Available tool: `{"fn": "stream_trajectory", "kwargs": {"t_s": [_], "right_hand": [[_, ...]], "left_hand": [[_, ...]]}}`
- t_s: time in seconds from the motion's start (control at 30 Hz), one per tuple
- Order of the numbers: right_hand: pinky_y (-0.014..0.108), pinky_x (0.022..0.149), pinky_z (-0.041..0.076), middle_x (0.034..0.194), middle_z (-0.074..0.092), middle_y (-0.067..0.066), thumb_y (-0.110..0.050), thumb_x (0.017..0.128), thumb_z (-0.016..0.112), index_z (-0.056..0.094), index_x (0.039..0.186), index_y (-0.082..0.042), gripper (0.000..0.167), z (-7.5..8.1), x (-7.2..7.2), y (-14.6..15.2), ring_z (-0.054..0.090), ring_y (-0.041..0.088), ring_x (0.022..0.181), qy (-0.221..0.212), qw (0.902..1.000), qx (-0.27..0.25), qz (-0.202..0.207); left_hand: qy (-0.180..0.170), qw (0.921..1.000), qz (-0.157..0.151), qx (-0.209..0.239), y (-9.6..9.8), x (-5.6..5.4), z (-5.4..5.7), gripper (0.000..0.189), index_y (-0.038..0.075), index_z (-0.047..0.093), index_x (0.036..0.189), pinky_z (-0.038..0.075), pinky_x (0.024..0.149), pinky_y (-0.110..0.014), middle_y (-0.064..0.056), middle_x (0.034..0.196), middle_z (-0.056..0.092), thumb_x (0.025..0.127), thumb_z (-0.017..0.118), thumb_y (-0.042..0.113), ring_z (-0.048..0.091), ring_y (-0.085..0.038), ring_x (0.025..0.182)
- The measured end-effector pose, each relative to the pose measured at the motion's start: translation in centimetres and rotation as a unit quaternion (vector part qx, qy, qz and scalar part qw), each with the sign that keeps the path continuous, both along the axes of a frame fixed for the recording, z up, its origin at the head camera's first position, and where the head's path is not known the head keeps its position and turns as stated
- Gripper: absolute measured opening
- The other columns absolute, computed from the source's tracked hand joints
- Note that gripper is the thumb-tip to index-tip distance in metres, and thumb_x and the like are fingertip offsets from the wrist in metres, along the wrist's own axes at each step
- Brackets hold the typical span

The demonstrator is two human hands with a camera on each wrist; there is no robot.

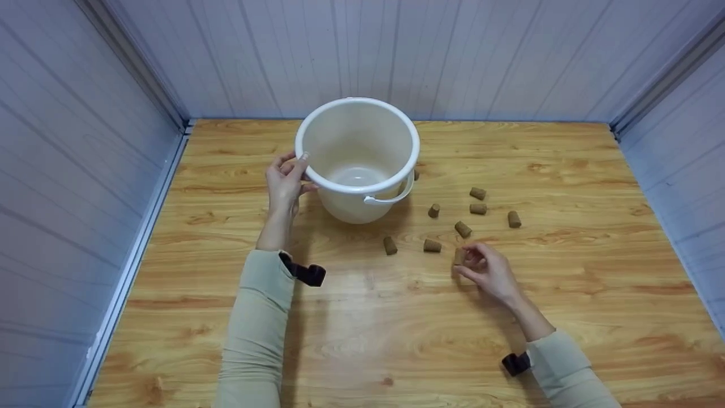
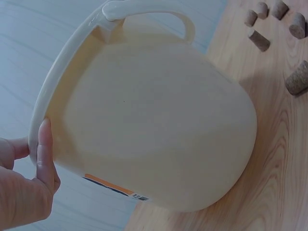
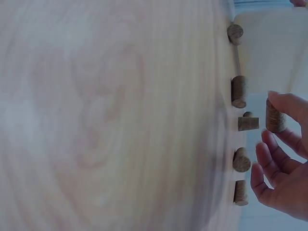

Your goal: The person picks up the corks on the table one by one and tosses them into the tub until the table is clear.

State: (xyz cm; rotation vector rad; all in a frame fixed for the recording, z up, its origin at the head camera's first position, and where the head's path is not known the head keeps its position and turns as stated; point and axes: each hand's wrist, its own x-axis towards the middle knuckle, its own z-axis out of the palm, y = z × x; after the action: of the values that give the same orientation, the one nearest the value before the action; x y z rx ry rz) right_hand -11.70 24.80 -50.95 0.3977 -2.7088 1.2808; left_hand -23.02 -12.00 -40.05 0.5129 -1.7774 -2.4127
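Note:
A white plastic bucket (image 1: 352,211) stands on the table, its mouth facing up and the inside bare down to the bottom. My left hand (image 1: 285,182) grips its rim at the left, thumb over the edge and fingers on the outer wall. In the left wrist view the bucket wall (image 2: 154,110) fills the middle, with an orange label (image 2: 108,185) low on it. Between thumb and fingertips my right hand (image 1: 488,272) pinches a cork (image 1: 459,256); the right wrist view shows this held cork (image 3: 275,116) raised above the tabletop.
Several loose corks, among them one cork (image 1: 432,246) near my right hand and another cork (image 1: 514,219) farthest right, lie on the wooden table (image 1: 362,340). One more cork (image 1: 416,175) is partly hidden by the bucket. The bucket's handle (image 1: 396,198) hangs front right. Pale panel walls (image 1: 453,56) enclose the table.

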Motion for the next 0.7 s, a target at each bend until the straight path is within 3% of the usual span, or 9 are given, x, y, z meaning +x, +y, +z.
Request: {"fn": "stream_trajectory", "kwargs": {"t_s": [0.53,0.7], "right_hand": [[0.024,0.059,0.047,0.077,0.055,0.003,-0.014,0.073,0.074,0.059,0.100,-0.005,0.032,2.8,0.1,-2.9,0.052,0.017,0.070,-0.018,0.9993,-0.034,0.002],[0.037,0.060,0.047,0.077,0.055,0.014,-0.007,0.073,0.073,0.059,0.099,0.000,0.031,5.4,0.5,-4.3,0.051,0.029,0.072,-0.022,0.9981,-0.056,0.009]], "left_hand": [[-0.014,0.9999,-0.002,0.009,-0.1,0.0,0.1,0.037,0.000,0.045,0.118,0.051,0.041,-0.021,-0.010,0.078,0.054,0.085,0.060,0.011,0.053,-0.011,0.050],[-0.026,0.9996,-0.005,0.007,-0.2,0.0,0.1,0.038,0.003,0.045,0.118,0.051,0.042,-0.020,-0.007,0.076,0.056,0.085,0.060,0.013,0.054,-0.012,0.052]]}}
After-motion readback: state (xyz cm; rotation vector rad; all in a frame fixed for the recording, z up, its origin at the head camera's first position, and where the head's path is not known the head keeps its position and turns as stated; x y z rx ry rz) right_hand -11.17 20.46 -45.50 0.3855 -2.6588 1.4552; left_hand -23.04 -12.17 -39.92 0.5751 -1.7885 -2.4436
